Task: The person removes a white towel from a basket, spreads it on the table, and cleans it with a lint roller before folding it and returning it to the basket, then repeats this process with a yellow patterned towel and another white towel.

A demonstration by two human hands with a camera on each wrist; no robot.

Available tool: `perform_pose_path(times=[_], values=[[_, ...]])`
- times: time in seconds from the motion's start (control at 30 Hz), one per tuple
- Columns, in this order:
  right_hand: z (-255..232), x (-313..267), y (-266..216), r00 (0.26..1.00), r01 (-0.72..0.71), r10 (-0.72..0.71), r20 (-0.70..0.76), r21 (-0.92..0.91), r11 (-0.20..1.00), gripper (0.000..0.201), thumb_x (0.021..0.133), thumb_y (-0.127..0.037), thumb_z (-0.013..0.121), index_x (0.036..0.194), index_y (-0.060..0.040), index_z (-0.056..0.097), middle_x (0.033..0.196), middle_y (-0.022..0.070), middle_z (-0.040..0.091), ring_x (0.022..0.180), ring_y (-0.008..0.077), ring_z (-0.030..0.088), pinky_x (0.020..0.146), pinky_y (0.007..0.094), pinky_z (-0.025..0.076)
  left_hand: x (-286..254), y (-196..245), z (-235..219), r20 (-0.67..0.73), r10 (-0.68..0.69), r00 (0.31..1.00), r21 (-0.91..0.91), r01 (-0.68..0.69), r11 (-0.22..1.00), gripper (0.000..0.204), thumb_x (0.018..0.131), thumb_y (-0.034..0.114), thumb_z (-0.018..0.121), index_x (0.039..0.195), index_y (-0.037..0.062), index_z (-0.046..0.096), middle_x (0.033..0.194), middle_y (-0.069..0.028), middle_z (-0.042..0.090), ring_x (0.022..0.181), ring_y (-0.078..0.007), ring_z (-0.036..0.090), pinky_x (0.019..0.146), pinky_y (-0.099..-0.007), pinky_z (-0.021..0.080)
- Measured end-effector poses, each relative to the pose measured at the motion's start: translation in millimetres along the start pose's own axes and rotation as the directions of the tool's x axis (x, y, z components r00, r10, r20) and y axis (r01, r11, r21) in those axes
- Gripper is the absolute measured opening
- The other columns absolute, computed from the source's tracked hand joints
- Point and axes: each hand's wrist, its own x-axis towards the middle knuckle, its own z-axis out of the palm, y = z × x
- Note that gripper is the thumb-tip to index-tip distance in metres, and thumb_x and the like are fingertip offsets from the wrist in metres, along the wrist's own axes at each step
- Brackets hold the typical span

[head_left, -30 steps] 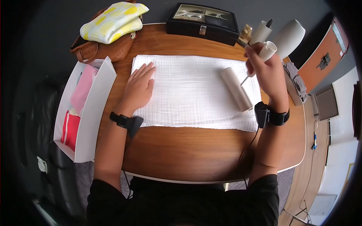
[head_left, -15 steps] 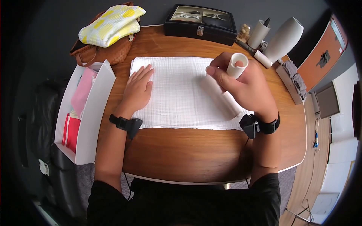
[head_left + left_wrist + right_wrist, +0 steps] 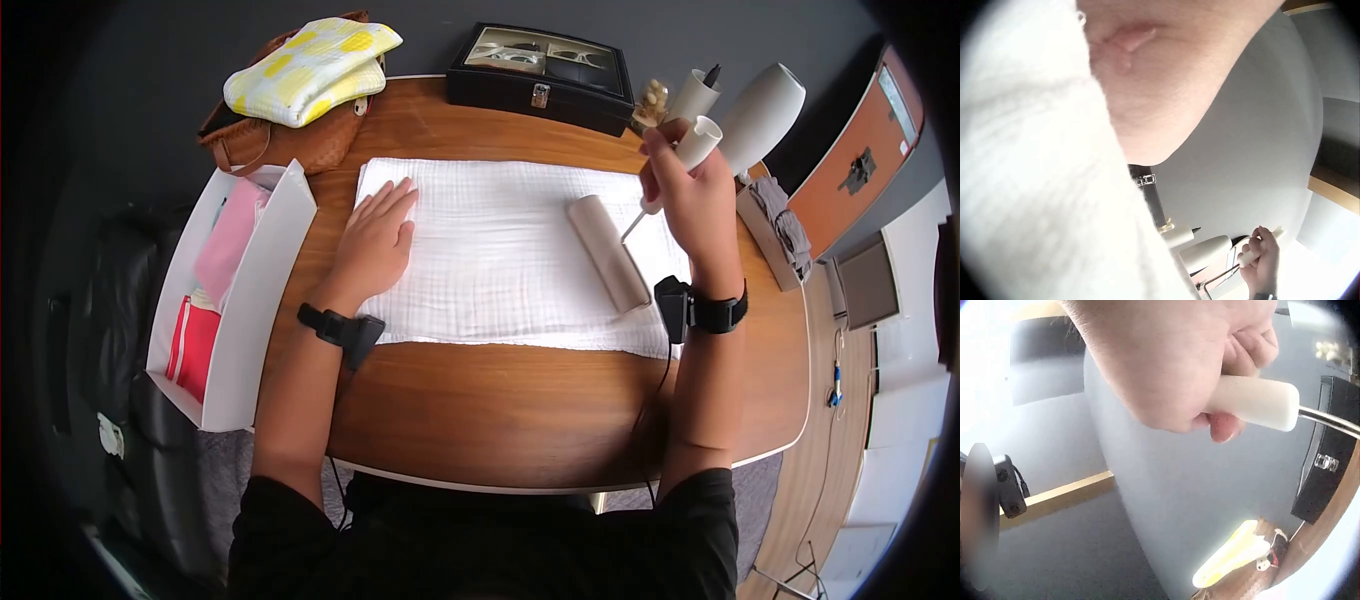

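While right hand (image 3: 700,195) grips lint roller (image 3: 607,252), roll below fingers (image 3: 655,150)

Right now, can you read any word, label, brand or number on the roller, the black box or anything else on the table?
None can be read.
Lint roller and its handle in the right hand: no print shows.
Black box: only a metal clasp, no text.
Yellow-patterned pouch: pattern only.

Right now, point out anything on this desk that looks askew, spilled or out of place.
Nothing is spilled or damaged. The white cloth lies flat under the left hand. The lint roller, held by its handle in the right hand, lies slanted across the cloth. A yellow-patterned pouch sits piled on the brown bag at the desk's edge.
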Motion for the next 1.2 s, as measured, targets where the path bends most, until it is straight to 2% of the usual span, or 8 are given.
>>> perform_pose_path(times=[0.13, 0.4, 0.57, 0.73, 0.97, 1.07, 1.17, 1.2], values=[[-9.7, 6.3, 7.4, 0.998, -0.003, -0.004, -0.061, -0.116, 0.993, 0.024, 0.107, -0.023, 0.068, 0.097, -0.0019, 0.07, 0.066, 0.0013, 0.065, 0.059, 0.0093, 0.062, 0.058, 0.0292, 0.047, 0.7, -0.2, 0.8, 0.002, -0.001, 1.0, 0.003, 0.001, 1.0, 0.044, 0.111, 0.016, 0.052, 0.153, 0.0035, 0.058, 0.17, -0.0138, 0.048, 0.16, -0.0336, 0.039, 0.133, -0.05, 0.027], [20.6, -10.9, -1.3, 0.989, 0.083, -0.083, 0.122, 0.002, 0.997, 0.024, 0.106, -0.026, 0.074, 0.102, -0.0023, 0.074, 0.069, 0.0016, 0.068, 0.06, 0.0089, 0.063, 0.058, 0.0291, 0.05, 0.6, -4.1, 4.8, -0.023, 0.025, 0.999, 0.012, -0.025, 1.0, 0.045, 0.11, 0.014, 0.054, 0.153, 0.004, 0.058, 0.169, -0.0129, 0.049, 0.16, -0.0326, 0.04, 0.132, -0.0498, 0.028], [37.5, -24.8, -27.7, 0.966, -0.072, -0.027, 0.258, 0.366, 0.928, 0.023, 0.107, -0.023, 0.071, 0.097, -0.0025, 0.069, 0.07, 0.0005, 0.067, 0.062, 0.0082, 0.062, 0.059, 0.0271, 0.048, 0.6, -2.2, 4.2, -0.024, 0.028, 0.999, 0.012, -0.028, 1.0, 0.045, 0.109, 0.014, 0.056, 0.153, 0.0043, 0.059, 0.169, -0.0125, 0.049, 0.159, -0.033, 0.041, 0.132, -0.0502, 0.029], [47.6, -19.4, -6.3, 0.971, -0.082, -0.038, 0.238, 0.476, 0.876, 0.024, 0.108, -0.022, 0.07, 0.096, -0.0023, 0.067, 0.07, 0.001, 0.067, 0.062, 0.0079, 0.062, 0.058, 0.0262, 0.048, 1.8, -2.2, 2.7, -0.01, 0.024, 1.0, 0.002, -0.024, 1.0, 0.045, 0.109, 0.015, 0.056, 0.153, 0.0047, 0.058, 0.169, -0.0124, 0.049, 0.159, -0.0331, 0.041, 0.132, -0.0502, 0.029], [10.0, 3.3, 9.7, 0.999, 0.025, -0.016, -0.047, 0.191, 0.981, 0.026, 0.108, -0.025, 0.07, 0.095, -0.0028, 0.069, 0.069, 0.0014, 0.067, 0.061, 0.009, 0.064, 0.057, 0.0269, 0.049, 0.2, -3.5, 4.6, -0.02, 0.029, 0.999, 0.011, -0.029, 1.0, 0.046, 0.11, 0.016, 0.054, 0.154, 0.0042, 0.058, 0.17, -0.0129, 0.048, 0.16, -0.0333, 0.039, 0.132, -0.0503, 0.028], [-9.5, 12.0, 24.8, 0.981, -0.033, 0.044, -0.191, 0.062, 0.998, 0.027, 0.107, -0.027, 0.071, 0.099, -0.0015, 0.072, 0.076, 0.0025, 0.069, 0.065, 0.0096, 0.064, 0.06, 0.0275, 0.048, 0.3, -1.3, 2.5, -0.01, 0.023, 1.0, 0.011, -0.023, 1.0, 0.045, 0.11, 0.016, 0.053, 0.154, 0.004, 0.058, 0.17, -0.0133, 0.047, 0.16, -0.0334, 0.039, 0.132, -0.0501, 0.028], [-14.8, 24.7, 42.1, 0.956, 0.088, -0.002, -0.294, 0.279, 0.956, 0.025, 0.107, -0.025, 0.071, 0.1, -0.0011, 0.072, 0.08, 0.0031, 0.069, 0.071, 0.0092, 0.061, 0.064, 0.0262, 0.046, 0.2, 1.0, -0.7, -0.001, 0.012, 1.0, 0.0, -0.012, 1.0, 0.045, 0.11, 0.016, 0.053, 0.153, 0.0038, 0.058, 0.17, -0.0136, 0.048, 0.16, -0.0334, 0.039, 0.133, -0.05, 0.028], [-13.6, 25.0, 40.0, 0.956, 0.076, 0.053, -0.289, 0.419, 0.905, 0.025, 0.108, -0.025, 0.072, 0.098, -0.0023, 0.071, 0.081, 0.0023, 0.067, 0.073, 0.009, 0.058, 0.067, 0.0256, 0.045, 0.3, 1.2, -1.0, -0.002, 0.013, 1.0, -0.002, -0.013, 1.0, 0.045, 0.11, 0.016, 0.053, 0.153, 0.0037, 0.058, 0.17, -0.0136, 0.048, 0.16, -0.0334, 0.039, 0.133, -0.05, 0.028]])
